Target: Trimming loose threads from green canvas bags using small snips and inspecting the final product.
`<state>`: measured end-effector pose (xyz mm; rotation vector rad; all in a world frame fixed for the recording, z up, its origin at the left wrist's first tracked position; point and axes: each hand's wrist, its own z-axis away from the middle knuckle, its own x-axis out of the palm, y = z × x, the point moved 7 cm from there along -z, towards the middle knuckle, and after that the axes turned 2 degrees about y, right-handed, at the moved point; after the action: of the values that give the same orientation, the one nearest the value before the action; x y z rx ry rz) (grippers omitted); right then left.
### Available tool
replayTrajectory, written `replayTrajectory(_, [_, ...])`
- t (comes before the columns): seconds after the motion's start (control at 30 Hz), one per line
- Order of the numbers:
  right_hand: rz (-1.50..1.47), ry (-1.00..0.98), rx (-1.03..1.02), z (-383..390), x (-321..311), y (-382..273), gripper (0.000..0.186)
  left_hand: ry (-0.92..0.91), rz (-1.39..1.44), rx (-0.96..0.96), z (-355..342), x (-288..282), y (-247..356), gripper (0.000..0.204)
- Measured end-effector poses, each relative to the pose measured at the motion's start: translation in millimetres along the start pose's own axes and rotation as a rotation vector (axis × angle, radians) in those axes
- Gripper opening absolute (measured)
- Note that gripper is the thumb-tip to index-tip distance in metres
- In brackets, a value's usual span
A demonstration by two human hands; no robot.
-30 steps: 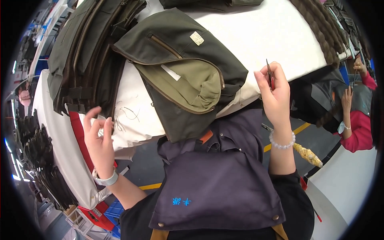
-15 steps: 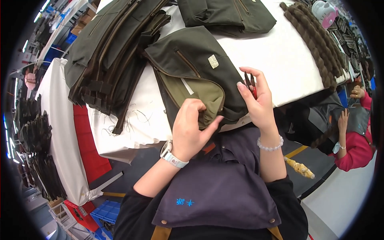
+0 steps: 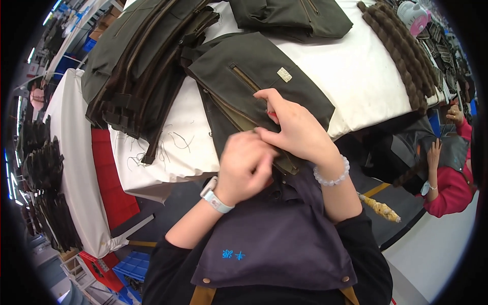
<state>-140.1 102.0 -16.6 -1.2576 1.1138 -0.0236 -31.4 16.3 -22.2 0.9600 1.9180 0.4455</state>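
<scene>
A dark green bag (image 3: 305,96) lies at the table's front edge, with a small brass-zipped pocket (image 3: 245,77) and a pale label (image 3: 284,74). Its long main zipper (image 3: 229,105) is parted along a narrow slit showing olive lining. My left hand (image 3: 246,165), partly smeared by motion, is curled at the near end of that zipper; what its fingers pinch is hidden. Over the bag, my right hand (image 3: 300,129) keeps thread snips in its palm; only a bit of their red shows, and its thumb reaches close to my left hand.
Stacked green zippered pieces (image 3: 132,66) cover the table's left side, with loose threads (image 3: 168,140) near them. Another green bag (image 3: 295,20) lies at the back. Brown furry strips (image 3: 401,61) hang over the right edge. A person in a red sleeve (image 3: 452,190) is at far right.
The bag's wide opening has narrowed to a slit as its flap came over the lining. My right hand has moved left and down onto the bag, beside my left hand.
</scene>
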Motion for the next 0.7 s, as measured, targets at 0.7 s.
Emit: replayTrajectory(0.7, [-0.796, 0.67, 0.039, 41, -104, -16, 0.037, 0.085, 1.26, -0.792, -51, -33, -128, 0.032])
